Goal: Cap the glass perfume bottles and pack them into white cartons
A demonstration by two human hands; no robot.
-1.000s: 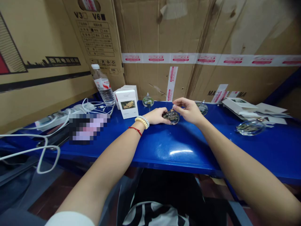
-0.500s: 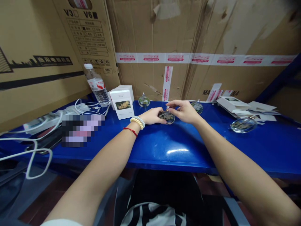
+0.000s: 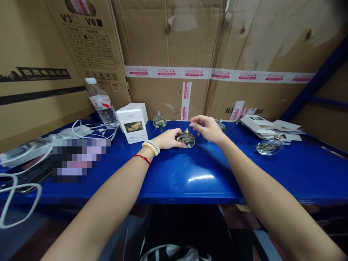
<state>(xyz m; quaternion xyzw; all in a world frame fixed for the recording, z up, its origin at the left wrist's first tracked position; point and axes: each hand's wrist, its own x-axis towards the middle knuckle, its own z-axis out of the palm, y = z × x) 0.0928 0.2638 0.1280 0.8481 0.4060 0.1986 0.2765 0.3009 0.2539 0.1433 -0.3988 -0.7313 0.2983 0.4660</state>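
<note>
My left hand [image 3: 170,139] is wrapped round the side of a round glass perfume bottle [image 3: 187,139], which stands upright on the blue table [image 3: 174,181]. The gold-coloured neck and nozzle on its top are bare. Just above and to the right of it, my right hand [image 3: 208,128] pinches a small clear cap [image 3: 191,124], apart from the bottle. Behind my right hand, a second glass bottle [image 3: 222,126] is partly hidden. A greenish glass bottle [image 3: 159,121] stands behind my left hand. Another glass bottle [image 3: 269,146] lies tilted at the right.
A white box with a flower picture [image 3: 133,127] stands at the left, near a water bottle [image 3: 102,103]. White cables [image 3: 78,127] and a power strip [image 3: 27,148] lie further left. Flattened white boxes [image 3: 261,125] sit at the back right. Large cardboard [image 3: 168,47] walls the back.
My right hand has lifted off the bottle's top with the small cap between its fingers, uncovering the nozzle. My left hand keeps its hold. The camera view has shifted slightly.
</note>
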